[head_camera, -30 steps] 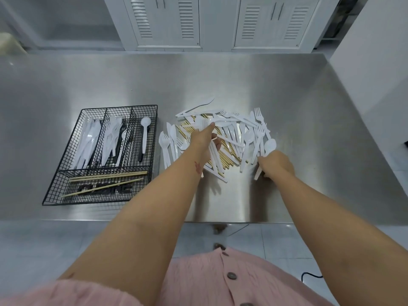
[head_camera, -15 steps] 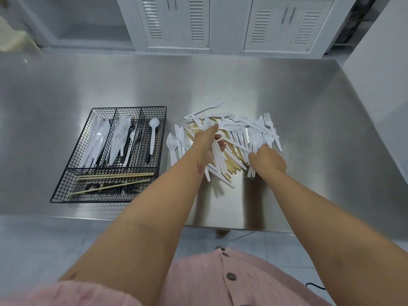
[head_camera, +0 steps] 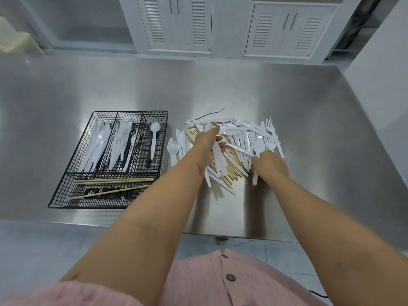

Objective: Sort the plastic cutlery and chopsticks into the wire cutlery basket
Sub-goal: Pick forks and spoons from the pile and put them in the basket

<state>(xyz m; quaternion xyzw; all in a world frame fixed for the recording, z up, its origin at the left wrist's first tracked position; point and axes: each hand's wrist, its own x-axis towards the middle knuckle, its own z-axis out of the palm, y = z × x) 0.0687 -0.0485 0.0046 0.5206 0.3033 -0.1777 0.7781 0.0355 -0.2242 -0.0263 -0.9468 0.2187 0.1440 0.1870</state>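
A pile of white plastic cutlery lies on top of wooden chopsticks in the middle of the steel table. My left hand rests on the pile's left part, fingers closed around a bundle of several white pieces. My right hand is at the pile's near right edge, closed on a white spoon whose handle sticks out below the hand. The black wire basket stands to the left. It holds white knives, white and black forks, a white spoon and chopsticks in the front compartment.
The steel table ends at a near edge just behind my forearms. A white wall block borders the table at right. White louvred cabinets stand beyond the far edge. A few forks and knives lie between basket and pile.
My right hand slid left along the pile's near edge, carrying the white spoon with it. My left hand stayed on the pile with its bundle. The view shifted slightly.
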